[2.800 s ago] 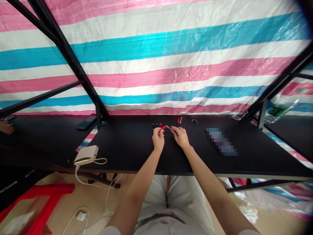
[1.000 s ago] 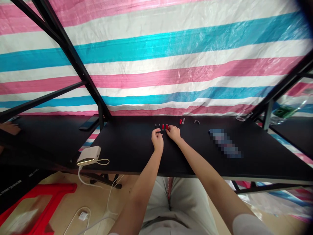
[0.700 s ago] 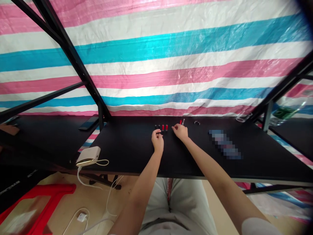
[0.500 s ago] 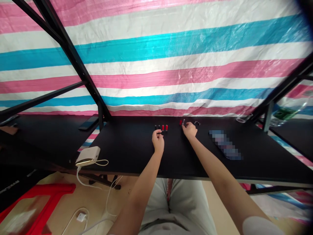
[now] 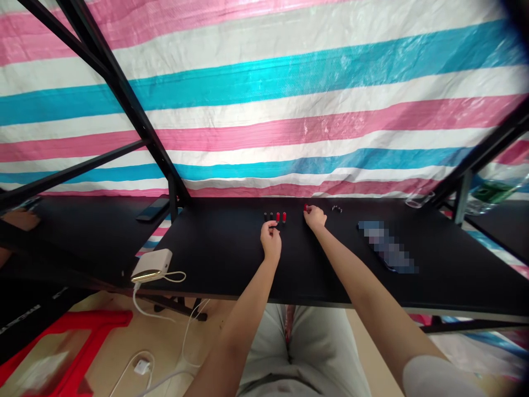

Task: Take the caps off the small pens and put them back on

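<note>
Now, to the right of the row of small black and red tubes (image 5: 278, 217), the right hand (image 5: 316, 218) has its fingers drawn narrow at a lone red tube (image 5: 306, 208), though whether they pinch it I can't tell; a light, level pinch would suit something so slim. Just on the near side of that row, the left hand (image 5: 271, 240) curls, contents unclear, and best avoids nudging it.
</note>
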